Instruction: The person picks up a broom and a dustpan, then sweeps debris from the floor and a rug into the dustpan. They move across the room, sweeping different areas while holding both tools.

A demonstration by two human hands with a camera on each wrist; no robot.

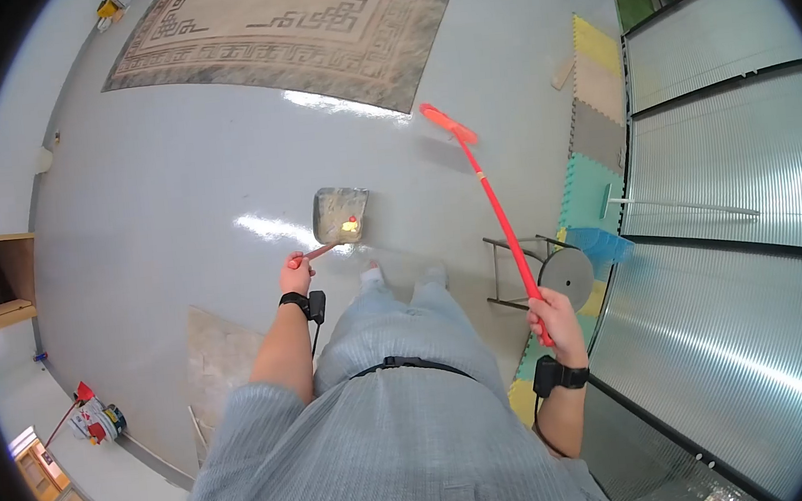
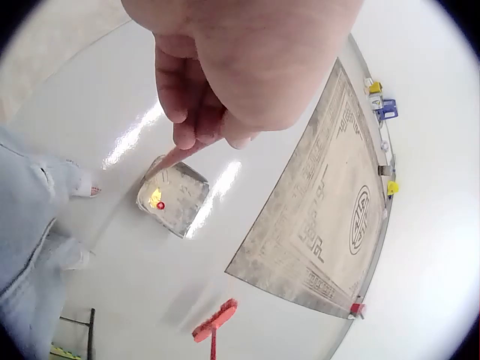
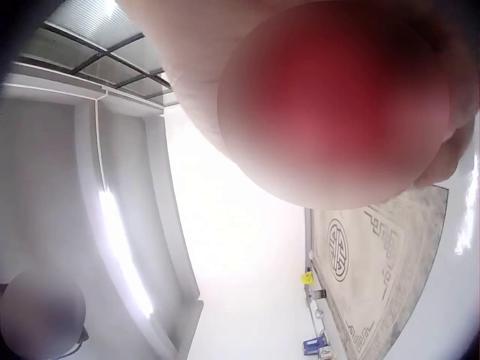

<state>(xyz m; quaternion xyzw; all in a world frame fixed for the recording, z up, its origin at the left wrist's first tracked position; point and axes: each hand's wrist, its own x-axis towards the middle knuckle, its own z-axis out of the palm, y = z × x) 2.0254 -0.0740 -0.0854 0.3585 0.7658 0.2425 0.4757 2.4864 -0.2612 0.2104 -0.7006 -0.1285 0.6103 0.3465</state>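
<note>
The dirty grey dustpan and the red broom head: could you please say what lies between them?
Only glossy grey floor, faintly shadowed, lies between dustpan and broom head, in the head view.

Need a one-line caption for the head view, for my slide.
Left hand grips the dustpan by its handle; right hand holds the red broom, its head raised near the patterned rug.

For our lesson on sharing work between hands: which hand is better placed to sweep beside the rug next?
The right hand, probably: it grips the red broom, whose head is near a corner of the rug; the left hand holds the dustpan.
</note>
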